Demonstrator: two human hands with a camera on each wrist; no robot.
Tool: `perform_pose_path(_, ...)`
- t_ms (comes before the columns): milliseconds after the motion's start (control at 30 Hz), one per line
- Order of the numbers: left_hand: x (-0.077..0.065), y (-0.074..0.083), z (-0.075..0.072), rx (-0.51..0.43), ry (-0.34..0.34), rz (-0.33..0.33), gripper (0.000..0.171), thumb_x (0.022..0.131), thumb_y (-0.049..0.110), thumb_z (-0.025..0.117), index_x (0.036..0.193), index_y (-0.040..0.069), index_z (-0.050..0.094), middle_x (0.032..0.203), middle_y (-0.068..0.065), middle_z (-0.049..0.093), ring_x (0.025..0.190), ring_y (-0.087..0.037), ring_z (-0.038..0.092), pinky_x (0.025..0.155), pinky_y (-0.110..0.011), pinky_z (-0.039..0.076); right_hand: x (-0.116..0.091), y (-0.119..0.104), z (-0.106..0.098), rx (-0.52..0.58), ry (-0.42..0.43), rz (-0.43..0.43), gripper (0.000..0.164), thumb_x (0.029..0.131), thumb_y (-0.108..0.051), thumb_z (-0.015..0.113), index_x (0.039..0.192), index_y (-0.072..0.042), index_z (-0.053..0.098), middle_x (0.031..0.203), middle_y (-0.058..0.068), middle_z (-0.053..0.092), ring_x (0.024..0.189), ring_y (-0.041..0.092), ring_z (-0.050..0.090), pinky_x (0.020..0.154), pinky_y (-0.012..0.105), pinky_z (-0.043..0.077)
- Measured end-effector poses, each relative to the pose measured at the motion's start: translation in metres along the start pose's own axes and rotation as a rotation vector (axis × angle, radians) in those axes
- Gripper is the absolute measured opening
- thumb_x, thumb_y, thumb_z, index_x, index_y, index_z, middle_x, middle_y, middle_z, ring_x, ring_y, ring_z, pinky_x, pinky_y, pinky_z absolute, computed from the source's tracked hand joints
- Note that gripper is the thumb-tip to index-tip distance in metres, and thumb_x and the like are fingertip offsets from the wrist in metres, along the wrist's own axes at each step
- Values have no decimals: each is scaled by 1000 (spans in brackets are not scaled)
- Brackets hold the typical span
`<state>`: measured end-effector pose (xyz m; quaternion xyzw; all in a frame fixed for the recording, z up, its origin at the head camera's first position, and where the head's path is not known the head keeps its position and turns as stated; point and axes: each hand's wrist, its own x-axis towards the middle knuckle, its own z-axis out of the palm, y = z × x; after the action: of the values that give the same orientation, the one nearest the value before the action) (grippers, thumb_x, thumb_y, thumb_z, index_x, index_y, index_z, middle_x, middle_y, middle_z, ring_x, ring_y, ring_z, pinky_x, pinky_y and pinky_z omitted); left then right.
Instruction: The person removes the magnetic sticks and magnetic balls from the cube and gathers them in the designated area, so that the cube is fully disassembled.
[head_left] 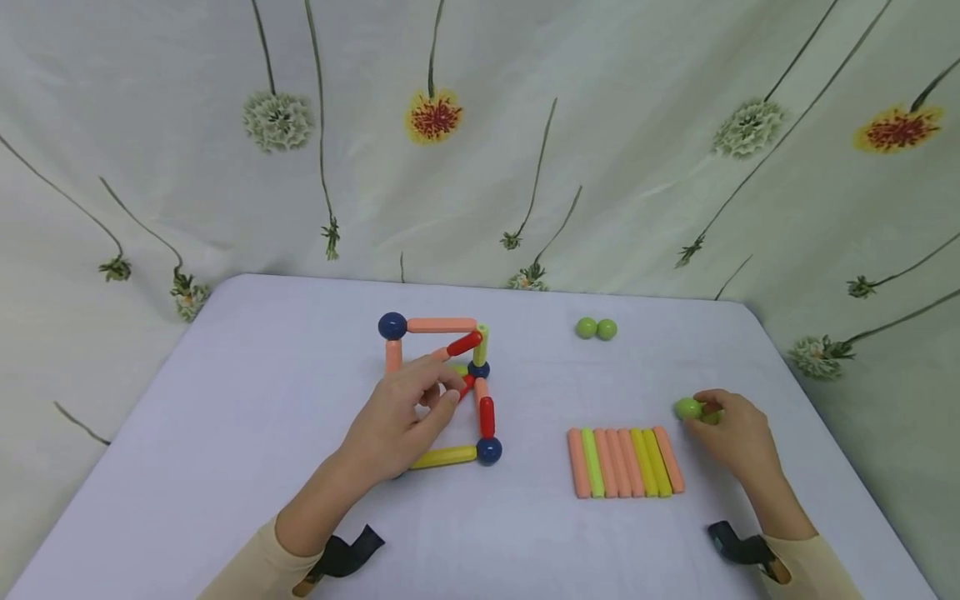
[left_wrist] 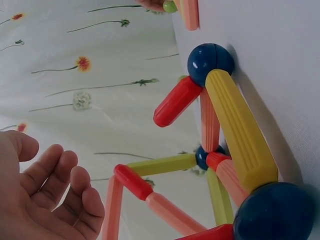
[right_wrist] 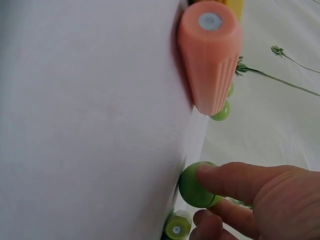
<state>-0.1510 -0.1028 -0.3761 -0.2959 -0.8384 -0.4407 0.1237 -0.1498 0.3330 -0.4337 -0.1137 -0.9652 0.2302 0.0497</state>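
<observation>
My left hand (head_left: 405,417) is over a frame of magnetic sticks and blue balls, its fingers loosely curled and holding nothing in the left wrist view. A yellow stick (left_wrist: 240,125) joins two blue balls (left_wrist: 210,62) there, and red sticks (left_wrist: 175,102) jut from the frame at angles. Part of the frame is hidden behind the hand. On the right of the table, my right hand (head_left: 731,429) pinches a green ball (right_wrist: 197,185) between thumb and fingers. More green shows under the fingers, and a green stick end (right_wrist: 178,226) lies close by.
A row of pink, yellow and green sticks (head_left: 615,462) lies left of my right hand. Two green balls (head_left: 597,328) sit side by side farther back. A flowered cloth (head_left: 630,167) hangs behind the white table (head_left: 262,358).
</observation>
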Motion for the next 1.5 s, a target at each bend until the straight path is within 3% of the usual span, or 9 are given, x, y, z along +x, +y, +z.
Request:
perform_pose_path(167,0,0,1,10,6,6,15,93,10,57,102,22,62,79,9,51,78,-8,51,61,-29,46,1,-2,1,-1,-21,-12,42,87,-19,70,119,6,58,114,28,58,98,40,53,78,54,49)
perform_pose_path(400,0,0,2,-9,0,-14,14,93,10,59,101,21,63,75,8,48,80,-7,53,50,-25,42,11,-8,-1,-7,-37,-39,41,87,-22,68,118,3,58,115,26,59,97,38,54,74,51,49)
perform_pose_path(500,-1,-1,2,-1,-1,-25,14,93,10,59,100,22,63,74,9,48,87,-7,55,50,-25,42,20,-12,-2,-7,-51,-69,40,86,-21,68,117,2,57,114,25,60,93,36,55,71,47,49)
perform_pose_path(767,-2,-1,3,-3,-13,-52,16,92,12,64,102,24,64,80,11,48,74,-9,49,43,-23,38,50,-24,-5,13,-73,-120,42,86,-17,70,120,0,53,119,27,59,93,38,60,68,44,51)
perform_pose_path(933,0,-2,4,-1,-15,-53,16,92,9,62,100,23,64,75,9,49,95,-9,54,44,-23,38,72,-27,-5,37,-95,-142,47,89,-18,68,131,-2,54,122,24,58,97,38,60,74,47,52)
perform_pose_path(1067,-1,-3,5,-11,-19,-51,18,91,7,60,100,21,64,72,9,51,125,-20,50,48,-24,42,88,-32,-7,56,-126,-141,41,89,-17,68,125,1,57,121,24,58,99,38,58,77,48,50)
perform_pose_path(1167,-1,-4,6,-20,-27,-48,17,91,7,59,99,21,64,73,9,50,132,-24,44,54,-26,46,101,-37,-6,52,-152,-122,41,87,-14,70,122,2,56,121,25,57,101,39,56,79,49,49)
perform_pose_path(1400,0,-5,6,-6,-23,-46,16,91,8,59,98,21,64,76,12,54,131,-22,45,53,-24,45,129,-50,4,22,-217,-131,42,83,-19,75,114,1,54,117,23,58,99,37,55,80,49,48)
perform_pose_path(1500,1,-5,5,3,-20,-44,16,91,9,61,99,22,64,77,12,52,111,-13,55,49,-23,42,139,-54,11,0,-250,-133,43,82,-21,76,111,0,54,113,22,59,97,35,56,79,46,48)
